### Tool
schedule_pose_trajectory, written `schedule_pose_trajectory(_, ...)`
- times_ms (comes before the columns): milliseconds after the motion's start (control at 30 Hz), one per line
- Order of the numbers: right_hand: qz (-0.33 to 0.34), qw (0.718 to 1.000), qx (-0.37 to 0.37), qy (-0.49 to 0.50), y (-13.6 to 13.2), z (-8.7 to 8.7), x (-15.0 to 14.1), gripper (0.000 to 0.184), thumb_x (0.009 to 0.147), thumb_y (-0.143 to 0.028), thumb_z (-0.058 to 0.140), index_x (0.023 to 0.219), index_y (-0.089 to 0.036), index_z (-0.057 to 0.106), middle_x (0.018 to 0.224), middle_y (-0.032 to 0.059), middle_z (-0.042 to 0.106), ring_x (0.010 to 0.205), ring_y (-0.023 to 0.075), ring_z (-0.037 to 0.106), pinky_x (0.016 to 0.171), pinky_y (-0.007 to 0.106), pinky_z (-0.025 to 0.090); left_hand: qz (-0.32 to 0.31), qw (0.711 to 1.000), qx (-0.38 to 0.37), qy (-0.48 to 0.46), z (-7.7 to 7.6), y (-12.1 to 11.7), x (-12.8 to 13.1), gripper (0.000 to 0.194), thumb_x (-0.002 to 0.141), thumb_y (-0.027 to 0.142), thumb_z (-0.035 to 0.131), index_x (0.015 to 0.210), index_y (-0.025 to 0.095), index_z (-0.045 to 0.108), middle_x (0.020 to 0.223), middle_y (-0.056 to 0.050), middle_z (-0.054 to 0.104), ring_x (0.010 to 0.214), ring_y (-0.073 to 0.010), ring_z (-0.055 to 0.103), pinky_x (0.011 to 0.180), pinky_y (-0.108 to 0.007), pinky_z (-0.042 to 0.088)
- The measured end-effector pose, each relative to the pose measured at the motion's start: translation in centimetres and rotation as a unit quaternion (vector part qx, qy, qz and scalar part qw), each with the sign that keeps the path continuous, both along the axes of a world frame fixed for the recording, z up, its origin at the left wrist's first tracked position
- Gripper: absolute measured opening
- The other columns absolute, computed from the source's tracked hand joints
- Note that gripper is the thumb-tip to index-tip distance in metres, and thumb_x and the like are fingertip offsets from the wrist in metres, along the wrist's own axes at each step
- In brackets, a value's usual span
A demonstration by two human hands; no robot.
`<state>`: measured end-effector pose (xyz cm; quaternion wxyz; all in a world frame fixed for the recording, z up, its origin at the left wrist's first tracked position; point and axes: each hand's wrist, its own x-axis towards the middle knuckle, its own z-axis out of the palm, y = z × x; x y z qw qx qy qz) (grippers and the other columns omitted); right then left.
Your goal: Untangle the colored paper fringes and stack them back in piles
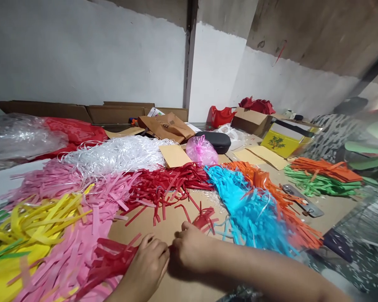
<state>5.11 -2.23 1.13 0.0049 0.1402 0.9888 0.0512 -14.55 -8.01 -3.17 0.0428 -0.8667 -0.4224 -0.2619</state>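
My left hand (pixel 148 262) rests at the bottom centre on a bundle of dark red paper strips (pixel 108 260), fingers curled down on them. My right hand (pixel 190 249) sits just beside it, fingers bent inward toward the left hand; a small tuft of red strips (pixel 204 218) sticks up right behind its knuckles. What the right fingers pinch is hidden. Both hands lie on a brown cardboard surface (pixel 166 222).
Heaps of cut paper strips fan around: yellow (pixel 34 222), pink (pixel 82 235), white (pixel 113 157), red (pixel 166 184), blue (pixel 252 209), orange (pixel 286 209), green (pixel 311 182). Scissors (pixel 302 201) lie to the right. A pink bag (pixel 201 152), black case (pixel 217 140), boxes and a yellow box (pixel 280 144) stand behind.
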Motion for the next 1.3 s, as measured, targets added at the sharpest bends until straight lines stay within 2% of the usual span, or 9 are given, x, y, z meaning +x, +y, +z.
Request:
schedule_pose_trajectory(233,-0.234,0.960,-0.152,-0.027,0.4,1.6,0.2,0.018,0.087,-0.034,0.069,0.098,-0.020,0.074,0.094,0.0083,0.075,0.088,0.0270,0.068,0.081,0.040,0.041,-0.002,0.999,-0.039,-0.017,0.0,0.6,-0.4,0.021,0.092,0.010,0.054,0.083,0.026,0.065,0.081,0.005,0.068,0.078,-0.0172,0.064,0.103,-0.045,0.032)
schedule_pose_trajectory(467,-0.246,0.943,-0.223,-0.034,0.9,2.2,-0.5,0.010,0.084,-0.022,0.071,0.090,-0.015,0.075,0.090,0.0126,0.077,0.083,0.0293,0.071,0.085,0.046,0.047,0.003,0.999,-0.039,-0.008,-0.1,0.9,0.1,0.015,0.090,0.009,0.057,0.090,0.023,0.063,0.085,0.002,0.070,0.081,-0.0197,0.066,0.094,-0.043,0.042)
schedule_pose_trajectory(633,-0.257,0.899,-0.354,0.014,2.2,1.4,0.6,0.010,0.090,-0.023,0.070,0.098,-0.016,0.072,0.084,0.0035,0.077,0.069,0.0162,0.069,0.061,0.023,0.047,-0.002,1.000,-0.025,0.008,0.2,0.9,0.6,0.013,0.089,0.009,0.060,0.092,0.022,0.058,0.082,0.001,0.067,0.077,-0.0207,0.064,0.085,-0.040,0.047)
schedule_pose_trajectory(800,-0.212,0.866,-0.451,0.045,3.6,0.9,1.7,0.011,0.092,-0.011,0.068,0.101,-0.016,0.070,0.083,-0.0030,0.076,0.063,0.0076,0.067,0.058,0.015,0.046,-0.035,0.998,0.051,0.015,-0.2,1.1,0.2,0.026,0.101,0.011,0.035,0.096,0.021,0.058,0.079,-0.001,0.068,0.069,-0.0191,0.062,0.066,-0.033,0.046)
schedule_pose_trajectory(933,-0.239,0.888,-0.377,0.110,2.6,1.1,2.0,0.016,0.090,-0.017,0.068,0.105,-0.018,0.069,0.098,0.0047,0.075,0.089,0.0193,0.068,0.080,0.031,0.049,-0.029,0.994,0.105,0.013,-0.1,1.1,0.1,0.030,0.102,0.011,0.030,0.101,0.018,0.060,0.088,-0.004,0.072,0.078,-0.0192,0.065,0.072,-0.032,0.047)
schedule_pose_trajectory(1000,-0.211,0.930,-0.265,0.146,1.5,0.6,1.8,0.017,0.090,-0.025,0.069,0.105,-0.018,0.068,0.107,0.0091,0.072,0.103,0.0262,0.061,0.094,0.043,0.041,-0.012,0.994,0.108,0.012,0.2,1.0,0.3,0.027,0.101,0.010,0.035,0.097,0.018,0.060,0.089,-0.004,0.071,0.082,-0.0191,0.064,0.076,-0.032,0.045)
schedule_pose_trajectory(1067,-0.146,0.971,-0.104,0.159,0.3,-0.6,1.4,0.010,0.092,-0.025,0.066,0.097,-0.017,0.067,0.097,0.0082,0.071,0.096,0.0250,0.057,0.095,0.046,0.034,0.003,0.995,0.104,0.013,0.5,0.9,0.6,0.026,0.100,0.010,0.038,0.088,0.018,0.060,0.082,-0.003,0.067,0.077,-0.0186,0.061,0.074,-0.031,0.042)
schedule_pose_trajectory(1133,-0.087,0.981,0.038,0.167,-0.5,-2.0,1.4,0.007,0.095,-0.018,0.060,0.089,-0.015,0.065,0.083,0.0051,0.068,0.082,0.0212,0.052,0.087,0.044,0.033,0.008,0.994,0.105,0.019,0.7,0.6,0.8,0.031,0.100,0.009,0.036,0.083,0.019,0.060,0.077,-0.002,0.064,0.074,-0.0188,0.057,0.076,-0.034,0.040)
schedule_pose_trajectory(1300,-0.041,0.975,0.115,0.186,-0.4,-3.8,3.2,0.011,0.098,-0.018,0.059,0.092,-0.015,0.067,0.080,0.0037,0.066,0.077,0.0200,0.048,0.080,0.041,0.030,0.027,0.994,0.096,0.039,0.2,-0.4,0.0,0.041,0.099,0.005,0.030,0.087,0.020,0.066,0.078,-0.002,0.068,0.078,-0.0214,0.057,0.088,-0.042,0.035)
